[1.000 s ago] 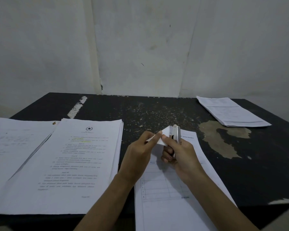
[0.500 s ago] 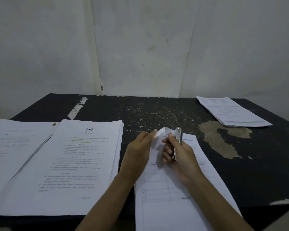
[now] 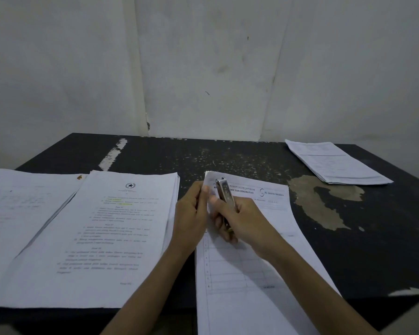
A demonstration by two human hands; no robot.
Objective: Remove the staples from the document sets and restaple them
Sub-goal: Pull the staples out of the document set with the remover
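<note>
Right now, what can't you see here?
Head view:
- Any staple at the form corner: hidden by the stapler and left hand, or too small.
- The stapler's rear: wrapped by the right hand.
- Print on the stack: too small, blurred.
- The form's near end: cut off by the bottom edge.

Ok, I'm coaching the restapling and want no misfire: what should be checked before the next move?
1. Grip: the right hand holds the stapler: ok.
2. Hold: the left hand holds the document set at its top-left edge: ok.
3. Corner seated inside the stapler's mouth: cannot tell, the hands hide it.
4. Old staple out: cannot tell, too small to see.
5. Neighbours: the thick stack on the left lies apart from the document set: ok.
</note>
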